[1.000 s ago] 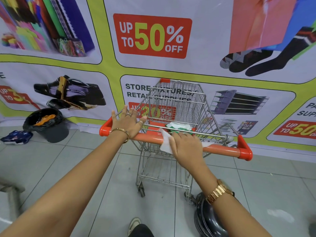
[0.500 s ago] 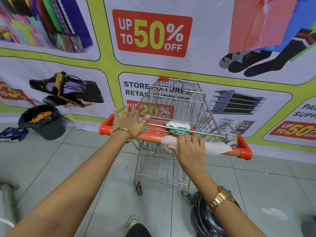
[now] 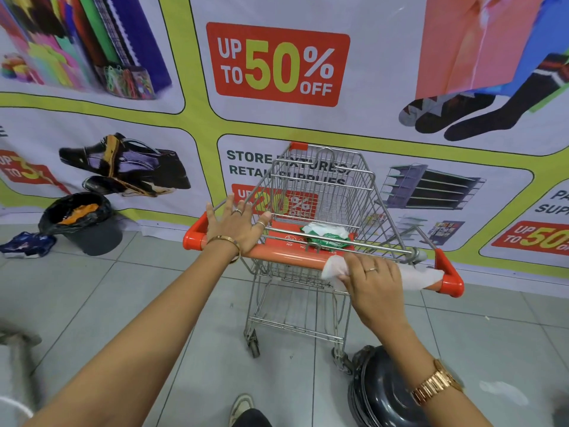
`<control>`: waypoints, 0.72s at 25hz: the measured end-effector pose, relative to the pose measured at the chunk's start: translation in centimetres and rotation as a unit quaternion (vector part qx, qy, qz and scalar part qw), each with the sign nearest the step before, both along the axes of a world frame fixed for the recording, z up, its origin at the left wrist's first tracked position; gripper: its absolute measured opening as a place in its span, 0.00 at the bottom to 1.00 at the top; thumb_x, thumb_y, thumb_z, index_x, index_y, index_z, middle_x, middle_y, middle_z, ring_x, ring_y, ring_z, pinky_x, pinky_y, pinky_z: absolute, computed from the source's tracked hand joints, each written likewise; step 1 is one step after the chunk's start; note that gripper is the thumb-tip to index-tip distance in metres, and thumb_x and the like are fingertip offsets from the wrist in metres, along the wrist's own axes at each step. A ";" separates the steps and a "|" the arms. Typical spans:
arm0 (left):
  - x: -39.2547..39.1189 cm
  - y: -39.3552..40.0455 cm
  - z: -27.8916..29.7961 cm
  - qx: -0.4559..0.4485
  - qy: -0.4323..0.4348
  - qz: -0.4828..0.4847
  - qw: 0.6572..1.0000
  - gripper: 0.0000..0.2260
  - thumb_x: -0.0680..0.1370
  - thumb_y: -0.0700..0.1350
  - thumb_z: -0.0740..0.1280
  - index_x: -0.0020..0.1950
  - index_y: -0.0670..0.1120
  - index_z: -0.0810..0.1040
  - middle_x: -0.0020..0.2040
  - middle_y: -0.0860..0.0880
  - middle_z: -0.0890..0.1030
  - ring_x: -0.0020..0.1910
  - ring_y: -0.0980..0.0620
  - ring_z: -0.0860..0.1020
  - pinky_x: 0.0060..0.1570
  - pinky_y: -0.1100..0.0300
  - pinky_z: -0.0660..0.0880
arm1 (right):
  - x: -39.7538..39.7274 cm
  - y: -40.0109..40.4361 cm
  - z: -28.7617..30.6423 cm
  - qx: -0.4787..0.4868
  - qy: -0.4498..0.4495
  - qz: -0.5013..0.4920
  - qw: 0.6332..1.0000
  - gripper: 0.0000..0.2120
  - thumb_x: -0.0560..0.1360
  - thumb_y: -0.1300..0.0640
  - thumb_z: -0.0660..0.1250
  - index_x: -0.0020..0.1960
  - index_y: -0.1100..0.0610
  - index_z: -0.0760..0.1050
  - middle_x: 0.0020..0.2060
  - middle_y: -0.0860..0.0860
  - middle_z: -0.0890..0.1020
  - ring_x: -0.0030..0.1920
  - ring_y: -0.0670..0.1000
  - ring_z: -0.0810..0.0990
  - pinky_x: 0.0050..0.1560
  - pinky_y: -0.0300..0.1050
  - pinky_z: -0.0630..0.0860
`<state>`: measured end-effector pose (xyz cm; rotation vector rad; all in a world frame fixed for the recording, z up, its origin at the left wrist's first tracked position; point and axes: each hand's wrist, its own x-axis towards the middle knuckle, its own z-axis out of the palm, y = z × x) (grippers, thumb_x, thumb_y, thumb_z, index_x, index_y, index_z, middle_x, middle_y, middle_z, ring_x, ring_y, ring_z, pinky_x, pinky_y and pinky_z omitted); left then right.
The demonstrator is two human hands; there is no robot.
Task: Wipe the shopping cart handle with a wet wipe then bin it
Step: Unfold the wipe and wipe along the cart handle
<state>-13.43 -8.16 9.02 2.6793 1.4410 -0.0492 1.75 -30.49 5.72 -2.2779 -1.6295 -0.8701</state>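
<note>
Two hands on glossy orange handle [image 3: 286, 255]: left hand [image 3: 237, 224] splayed flat, right hand [image 3: 374, 280] clamping limp white wipe [image 3: 332, 268].

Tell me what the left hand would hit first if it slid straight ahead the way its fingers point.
The left hand rests flat on the orange handle, fingers pointing forward over it. Going straight on, it would probably meet the cart's wire basket first, near its left rim, though depth is hard to judge here.

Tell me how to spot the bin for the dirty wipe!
Look at the big sale banner on the wall, then down to the floor left of the shopping cart. The bin is the dark round bucket lined with a black bag, orange rubbish inside. The crumpled blue packet beside it lies flat.
</note>
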 end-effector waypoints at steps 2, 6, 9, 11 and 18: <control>0.2 -0.1 0.1 0.001 0.006 -0.002 1.000 0.34 0.75 0.64 0.37 0.75 0.48 0.55 0.77 0.49 0.56 0.76 0.49 0.43 0.70 0.37 0.36 | -1.4 1.3 1.1 -0.026 0.038 -0.024 0.999 0.20 0.76 0.45 0.53 0.44 0.56 0.78 0.34 0.53 0.82 0.33 0.56 0.79 0.38 0.47 0.70; 0.2 -0.1 0.2 -0.004 -0.002 0.000 1.000 0.33 0.75 0.64 0.37 0.75 0.48 0.55 0.77 0.49 0.56 0.76 0.49 0.43 0.70 0.37 0.36 | -4.9 5.5 3.3 -0.086 0.133 -0.007 0.987 0.19 0.78 0.48 0.51 0.38 0.55 0.76 0.29 0.51 0.82 0.30 0.54 0.79 0.34 0.43 0.70; 0.0 0.0 0.1 -0.011 -0.023 0.009 1.000 0.32 0.76 0.63 0.37 0.75 0.48 0.54 0.77 0.49 0.56 0.76 0.48 0.44 0.70 0.38 0.37 | -5.8 9.0 4.0 -0.177 0.215 0.069 0.958 0.17 0.79 0.54 0.51 0.33 0.55 0.66 0.32 0.55 0.77 0.34 0.57 0.78 0.34 0.45 0.67; -0.1 0.2 0.1 -0.017 -0.057 0.019 0.998 0.31 0.76 0.62 0.38 0.75 0.48 0.55 0.77 0.48 0.56 0.76 0.48 0.45 0.71 0.40 0.38 | -5.6 10.4 4.2 -0.206 0.288 0.068 0.933 0.19 0.79 0.53 0.50 0.30 0.55 0.62 0.36 0.58 0.78 0.37 0.57 0.76 0.36 0.46 0.66; 1.2 1.6 0.8 -0.199 -0.272 0.110 0.935 0.26 0.77 0.59 0.46 0.69 0.48 0.66 0.69 0.41 0.71 0.69 0.41 0.67 0.71 0.41 0.58 | -3.0 11.9 6.3 0.110 0.717 -0.018 0.688 0.16 0.80 0.56 0.56 0.34 0.55 0.71 0.34 0.54 0.76 0.35 0.52 0.74 0.35 0.44 0.70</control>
